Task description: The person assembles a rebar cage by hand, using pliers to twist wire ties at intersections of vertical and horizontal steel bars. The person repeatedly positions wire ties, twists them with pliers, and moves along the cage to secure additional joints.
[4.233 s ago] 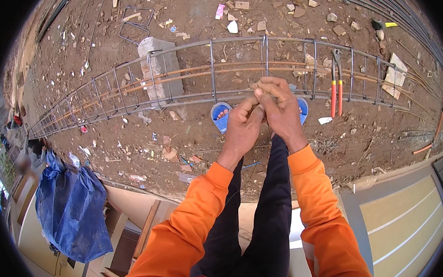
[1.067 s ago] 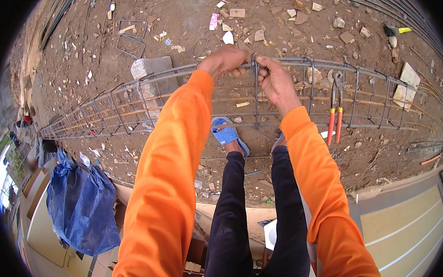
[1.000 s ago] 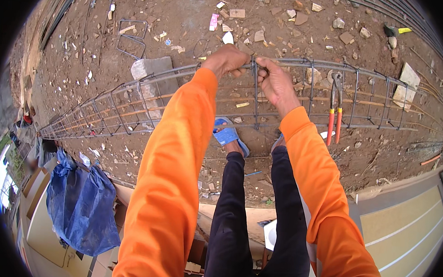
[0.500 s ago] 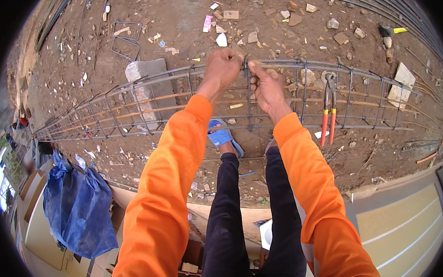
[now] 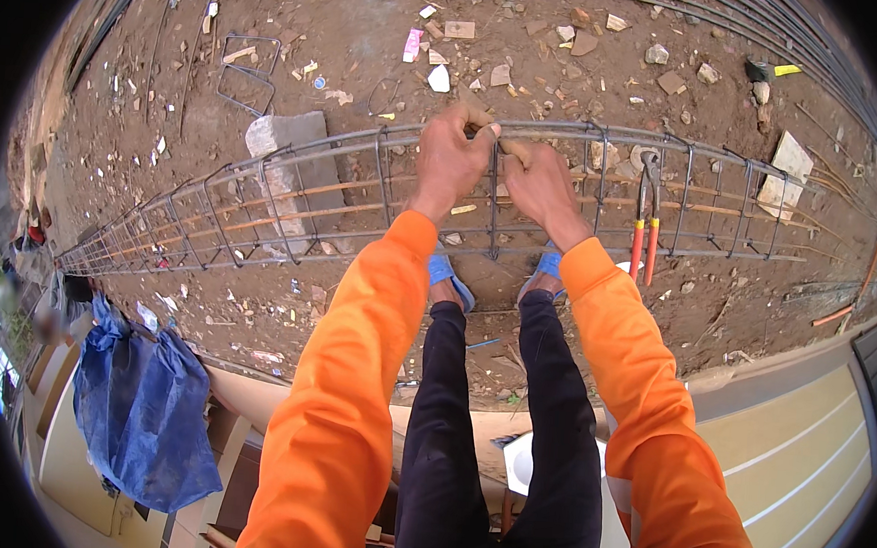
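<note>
A long rebar cage (image 5: 395,200) of dark bars and square stirrups stretches across in front of me. My left hand (image 5: 454,164) is closed in a pinch at its far top bar, thumb and finger meeting beside a stirrup (image 5: 494,202). Just right of that stirrup, my right hand (image 5: 546,188) has its fingers curled at the same bar. Whatever is between the fingers of either hand is too small or hidden to make out. Pincers (image 5: 648,211) with red and yellow handles hang by their head on the cage, right of my right hand.
A concrete block (image 5: 301,158) lies under the cage at left, near loose bent stirrups (image 5: 248,73). Long rebars (image 5: 661,2) lie at the far side. Stone bits litter the soil. A blue sheet (image 5: 149,413) hangs at lower left. My sandalled feet (image 5: 450,280) stand by the cage.
Both hands have shifted slightly right and nearer at the joint. My left thumb and finger now reach over to the stirrup. My left foot shows further right; the pincers still hang.
</note>
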Motion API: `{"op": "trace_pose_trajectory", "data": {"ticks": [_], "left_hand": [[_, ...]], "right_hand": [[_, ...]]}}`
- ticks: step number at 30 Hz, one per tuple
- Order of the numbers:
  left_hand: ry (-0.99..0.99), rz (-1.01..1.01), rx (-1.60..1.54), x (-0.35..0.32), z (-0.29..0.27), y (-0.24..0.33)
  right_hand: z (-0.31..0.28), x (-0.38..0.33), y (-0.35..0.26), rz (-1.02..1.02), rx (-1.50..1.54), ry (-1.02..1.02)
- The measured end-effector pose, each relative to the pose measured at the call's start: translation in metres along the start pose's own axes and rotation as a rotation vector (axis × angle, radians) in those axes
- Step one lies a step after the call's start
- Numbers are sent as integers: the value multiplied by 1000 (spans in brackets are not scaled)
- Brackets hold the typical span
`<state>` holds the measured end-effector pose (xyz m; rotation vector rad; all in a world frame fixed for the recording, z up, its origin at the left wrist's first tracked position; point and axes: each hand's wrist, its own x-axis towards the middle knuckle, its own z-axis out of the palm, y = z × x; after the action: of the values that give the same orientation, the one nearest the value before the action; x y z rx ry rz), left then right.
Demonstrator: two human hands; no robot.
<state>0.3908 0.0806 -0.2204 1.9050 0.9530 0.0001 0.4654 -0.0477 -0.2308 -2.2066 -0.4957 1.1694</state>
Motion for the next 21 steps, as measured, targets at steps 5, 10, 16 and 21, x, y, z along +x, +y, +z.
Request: {"op": "trace_pose_trajectory", "data": {"ticks": [5,10,16,21], "left_hand": [[46,167,-102,-7,2,-20],[19,390,-16,-15,-5,-20],[213,127,11,-17,14,-9],[230,33,-110,-20,14,4]], "right_hand": [[-33,-17,-37,-44,51,-123],[-51,-7,-64,-124,-106,-157],[-53,68,-87,-484,-598,-195],[-45,107,-71,-599,-683,-268]]}}
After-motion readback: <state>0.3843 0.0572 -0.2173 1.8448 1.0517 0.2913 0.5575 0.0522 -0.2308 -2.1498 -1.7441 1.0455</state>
